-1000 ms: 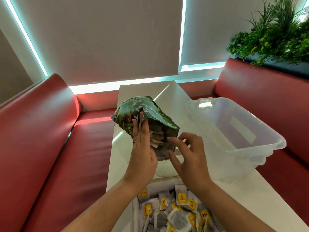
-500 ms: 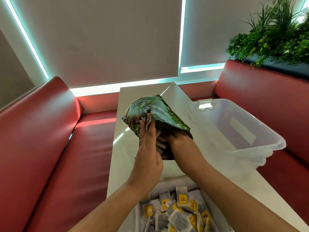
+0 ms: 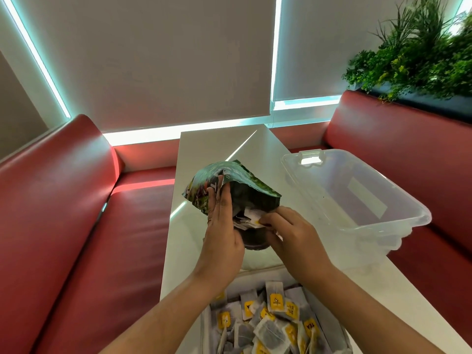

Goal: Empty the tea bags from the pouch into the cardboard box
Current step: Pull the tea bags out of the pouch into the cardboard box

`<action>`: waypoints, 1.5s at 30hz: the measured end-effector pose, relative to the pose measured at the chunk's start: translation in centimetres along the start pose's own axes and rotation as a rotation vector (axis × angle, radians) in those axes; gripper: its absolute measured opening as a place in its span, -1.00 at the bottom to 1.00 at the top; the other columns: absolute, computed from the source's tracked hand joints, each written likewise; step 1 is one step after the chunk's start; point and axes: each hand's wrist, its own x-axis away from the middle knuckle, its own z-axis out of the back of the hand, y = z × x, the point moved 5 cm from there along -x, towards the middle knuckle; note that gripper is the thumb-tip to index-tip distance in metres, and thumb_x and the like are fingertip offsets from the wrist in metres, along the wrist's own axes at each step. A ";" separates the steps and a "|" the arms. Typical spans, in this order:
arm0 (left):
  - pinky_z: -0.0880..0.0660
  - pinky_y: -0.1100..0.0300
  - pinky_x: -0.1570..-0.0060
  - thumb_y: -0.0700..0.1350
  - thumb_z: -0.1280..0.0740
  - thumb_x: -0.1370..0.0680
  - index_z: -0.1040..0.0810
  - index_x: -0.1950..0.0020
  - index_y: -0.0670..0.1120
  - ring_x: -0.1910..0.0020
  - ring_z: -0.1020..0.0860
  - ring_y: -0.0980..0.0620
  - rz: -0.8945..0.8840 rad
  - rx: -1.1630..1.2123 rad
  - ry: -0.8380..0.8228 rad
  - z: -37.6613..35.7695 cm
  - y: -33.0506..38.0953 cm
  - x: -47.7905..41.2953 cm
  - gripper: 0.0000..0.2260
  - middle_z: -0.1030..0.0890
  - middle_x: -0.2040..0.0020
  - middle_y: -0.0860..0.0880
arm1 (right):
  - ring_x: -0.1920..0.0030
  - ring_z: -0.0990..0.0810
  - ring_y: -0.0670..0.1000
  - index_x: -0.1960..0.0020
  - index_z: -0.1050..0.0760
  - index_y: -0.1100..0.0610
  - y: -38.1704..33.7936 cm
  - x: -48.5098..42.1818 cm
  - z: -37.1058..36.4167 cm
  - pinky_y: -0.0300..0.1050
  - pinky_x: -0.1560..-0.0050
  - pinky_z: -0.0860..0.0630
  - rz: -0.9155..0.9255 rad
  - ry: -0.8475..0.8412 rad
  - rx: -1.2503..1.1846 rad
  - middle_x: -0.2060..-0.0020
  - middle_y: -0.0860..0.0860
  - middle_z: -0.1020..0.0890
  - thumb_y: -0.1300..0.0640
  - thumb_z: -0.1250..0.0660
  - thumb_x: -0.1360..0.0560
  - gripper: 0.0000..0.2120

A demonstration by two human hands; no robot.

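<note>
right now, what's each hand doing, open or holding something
left hand: holding the pouch up by its open edge
right hand: pinching tea bags at the pouch mouth

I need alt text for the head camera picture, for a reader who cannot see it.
A person's left hand holds a green pouch over a white table while the right hand pinches tea bags at its mouth. Below, a cardboard box holds many yellow-tagged bags; a clear plastic bin stands at the right.
</note>
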 end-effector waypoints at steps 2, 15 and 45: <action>0.00 0.52 -0.37 -0.41 -0.12 -0.54 0.23 -0.46 0.17 -0.33 0.19 0.58 0.026 0.021 -0.026 0.0 0.1 0.2 -0.24 0.25 -0.43 0.25 | 0.20 -0.58 0.05 0.05 -0.59 0.19 0.1 0.9 0.3 -0.10 0.28 -0.58 -0.033 0.012 -0.085 0.17 0.07 -0.62 0.35 -0.47 -0.34 -0.79; 0.07 0.75 -0.12 -0.50 -0.08 -0.48 0.14 -0.53 0.01 -0.53 0.20 -0.02 0.082 0.004 -0.044 -0.3 -4.0 0.3 -0.24 0.19 -0.46 0.17 | 0.21 -0.53 0.00 0.15 -0.49 0.01 3.2 10.8 -0.7 -0.16 0.33 -0.50 -0.009 -0.406 0.033 0.21 -0.06 -0.55 0.14 -0.48 -0.33 -0.81; 0.11 0.61 -0.30 -0.42 -0.10 -0.52 0.22 -0.46 0.21 -0.51 0.20 0.21 0.041 0.022 -0.047 -0.6 -2.3 0.8 -0.22 0.25 -0.43 0.32 | -0.14 -0.54 0.07 -0.27 -0.49 0.17 -1.2 2.5 -1.5 -0.11 -0.13 -0.51 0.018 -0.285 -0.016 -0.17 0.09 -0.56 0.25 -0.32 -0.48 -0.64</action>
